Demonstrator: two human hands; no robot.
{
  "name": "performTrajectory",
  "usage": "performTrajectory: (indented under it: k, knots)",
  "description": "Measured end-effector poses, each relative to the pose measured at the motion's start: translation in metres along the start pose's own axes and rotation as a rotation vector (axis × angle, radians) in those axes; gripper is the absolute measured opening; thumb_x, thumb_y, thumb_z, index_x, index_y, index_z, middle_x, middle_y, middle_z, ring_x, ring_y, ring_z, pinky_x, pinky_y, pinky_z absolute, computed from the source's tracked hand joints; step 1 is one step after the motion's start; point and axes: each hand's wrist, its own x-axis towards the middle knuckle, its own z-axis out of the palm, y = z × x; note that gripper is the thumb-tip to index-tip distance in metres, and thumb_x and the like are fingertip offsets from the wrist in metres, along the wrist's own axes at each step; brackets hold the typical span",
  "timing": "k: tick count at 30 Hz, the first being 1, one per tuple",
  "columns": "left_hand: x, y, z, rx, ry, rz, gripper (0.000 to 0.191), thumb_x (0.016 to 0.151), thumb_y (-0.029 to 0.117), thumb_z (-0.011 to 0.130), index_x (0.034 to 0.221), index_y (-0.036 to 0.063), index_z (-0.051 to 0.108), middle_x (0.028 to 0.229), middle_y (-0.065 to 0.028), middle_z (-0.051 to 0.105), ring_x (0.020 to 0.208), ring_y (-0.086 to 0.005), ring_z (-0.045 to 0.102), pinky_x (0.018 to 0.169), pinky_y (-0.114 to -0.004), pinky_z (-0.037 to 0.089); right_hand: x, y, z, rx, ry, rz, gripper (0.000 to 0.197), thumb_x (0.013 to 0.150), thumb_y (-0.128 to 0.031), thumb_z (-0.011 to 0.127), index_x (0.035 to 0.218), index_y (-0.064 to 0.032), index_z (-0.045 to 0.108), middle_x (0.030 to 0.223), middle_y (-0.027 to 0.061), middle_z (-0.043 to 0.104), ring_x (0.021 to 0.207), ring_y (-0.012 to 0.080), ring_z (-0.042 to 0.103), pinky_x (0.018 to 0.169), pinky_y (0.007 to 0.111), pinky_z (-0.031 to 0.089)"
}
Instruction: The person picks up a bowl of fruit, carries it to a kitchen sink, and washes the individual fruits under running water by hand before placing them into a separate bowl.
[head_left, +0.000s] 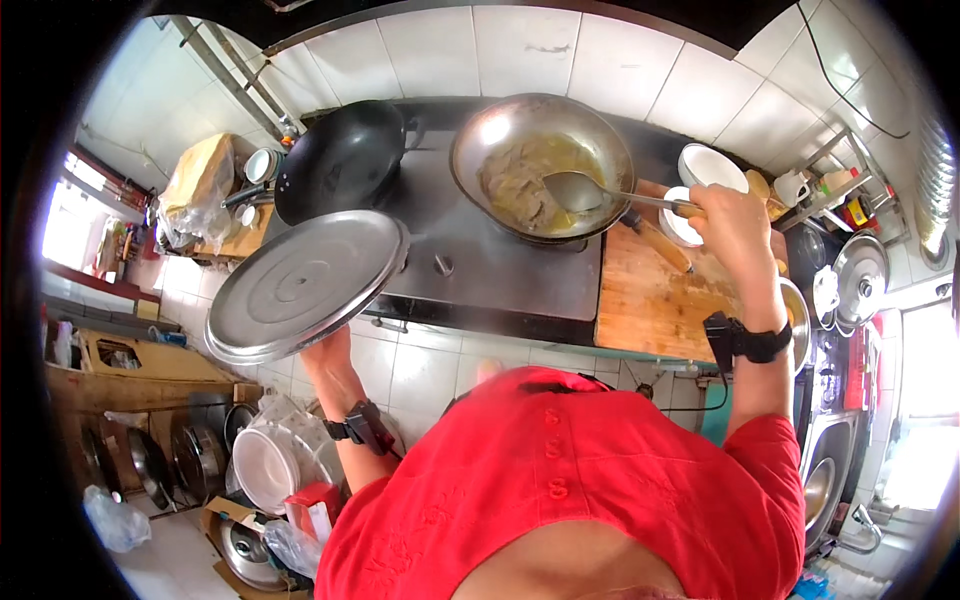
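Observation:
My left hand (328, 351) grips a large round metal lid (300, 281) from beneath, and most of its fingers are hidden. The lid is tilted beside the front left of the stove. My right hand (731, 225) is closed round the wooden end of a long-handled metal ladle (574, 191). Its head rests among greyish pieces of food in yellowish liquid (517, 176), inside a steel wok (466, 142). That wok sits on the right side of the stove, its wooden handle (661, 246) reaching over the cutting board.
A black wok (341, 161) stands on the stove's left side. On the right are a wooden cutting board (652, 307), white bowls (712, 166) and a rack (832, 180). A white bucket (264, 469) and an open cardboard box (225, 517) are on the floor at lower left.

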Motion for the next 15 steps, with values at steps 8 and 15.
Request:
performTrajectory:
  k: [8, 15]
  knots:
    - [-0.021, -0.020, 0.055, 0.133, -0.144, 0.060, 0.044, 0.085, 0.028, 0.059, 0.121, 0.0044, 0.048, 0.123, -0.0126, 0.051, 0.113, -0.0278, 0.049, 0.096, -0.046, 0.042, -0.006, 0.003, 0.022, -0.006, 0.016, 0.168, 0.017, 0.074, -0.018, 0.064, 0.087, -0.0083, 0.060, 0.080, 0.0106, 0.062, 0.079, 0.0309, 0.060, 0.067, 0.041, 0.047]
    - [0.015, -0.044, 0.086, 0.093, -0.320, 0.031, 0.036, 0.086, 0.018, 0.059, 0.118, 0.0026, 0.050, 0.117, -0.0103, 0.055, 0.105, -0.0240, 0.053, 0.093, -0.039, 0.044, -0.008, 0.000, 0.058, 0.057, -0.031, 0.278, 0.021, 0.075, -0.021, 0.064, 0.091, -0.0088, 0.060, 0.082, 0.0130, 0.062, 0.081, 0.0316, 0.060, 0.068, 0.043, 0.047]
